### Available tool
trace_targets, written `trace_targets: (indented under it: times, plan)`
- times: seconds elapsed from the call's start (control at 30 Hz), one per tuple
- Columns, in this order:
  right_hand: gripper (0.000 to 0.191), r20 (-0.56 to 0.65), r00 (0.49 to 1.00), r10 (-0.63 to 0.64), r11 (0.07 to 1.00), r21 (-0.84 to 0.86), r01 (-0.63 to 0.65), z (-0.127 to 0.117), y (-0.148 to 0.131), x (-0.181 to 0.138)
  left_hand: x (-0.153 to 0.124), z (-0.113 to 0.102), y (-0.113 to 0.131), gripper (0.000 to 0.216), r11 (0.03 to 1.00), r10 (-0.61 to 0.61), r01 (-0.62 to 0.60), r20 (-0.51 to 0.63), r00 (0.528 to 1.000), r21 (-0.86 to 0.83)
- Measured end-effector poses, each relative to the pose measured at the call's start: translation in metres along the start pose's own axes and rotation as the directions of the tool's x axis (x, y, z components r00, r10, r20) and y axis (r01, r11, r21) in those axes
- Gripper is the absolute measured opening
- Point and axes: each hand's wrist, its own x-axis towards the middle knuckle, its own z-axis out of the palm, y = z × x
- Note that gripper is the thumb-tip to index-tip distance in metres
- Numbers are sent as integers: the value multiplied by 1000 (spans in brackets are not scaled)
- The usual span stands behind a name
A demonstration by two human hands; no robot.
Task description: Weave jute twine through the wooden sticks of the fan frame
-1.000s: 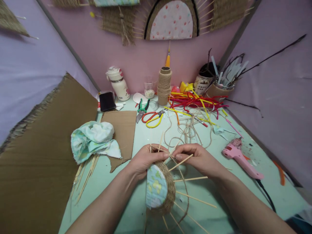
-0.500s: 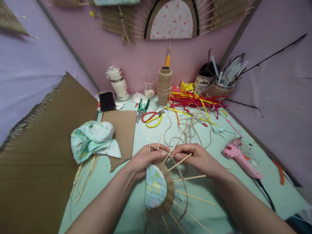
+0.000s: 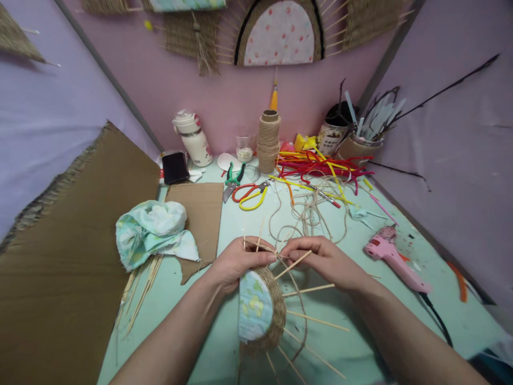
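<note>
The left hand (image 3: 240,264) grips the half-disc (image 3: 256,305) and its upper sticks (image 3: 308,290) over the bench (image 3: 340,353); the right hand (image 3: 326,262) pinches twine (image 3: 305,321) where it crosses a stick. Ideally, the left thumb pins that crossing while the right draws the twine snug, bending no stick and keeping the hanging loop untangled.

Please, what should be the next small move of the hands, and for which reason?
Probably the right hand should gently draw the twine snug, while the left hand steadies the half-round piece. Both hands pinch close together at the twine, and a slack length of it curves down past the thin sticks, so it may need tightening.
</note>
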Motion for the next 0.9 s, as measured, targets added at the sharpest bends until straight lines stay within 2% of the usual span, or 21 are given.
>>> trace_targets:
  times: [0.17,0.3,0.37,0.47,0.57,0.67,0.9]
  plan:
    - [22,9,1000,-26,995,-99,27,-3,2,-1,0,0,0,24,1000,2,-1,-30,1000,4]
    - [22,10,998,-55,969,-239,55,-11,2,-2,2,-4,-1,23,999,22,-21,-52,998,28]
    - [23,-29,997,-77,941,-333,63,-18,2,-1,3,-7,-1,21,999,29,-28,-61,998,16]
    - [23,-167,979,-121,910,-411,42,-29,3,0,5,-8,-2,20,1000,28,-29,-67,997,-8]
    - [25,-298,941,-158,926,-376,37,-33,4,-1,5,-7,-2,21,1000,15,-16,-65,998,-14]
    - [26,-358,916,-182,949,-307,69,-30,4,-3,5,-5,-2,23,999,-7,5,-59,998,-33]
    - [30,-292,930,-222,951,-276,140,-31,4,-7,9,-13,-2,28,991,-38,24,-106,994,-132]
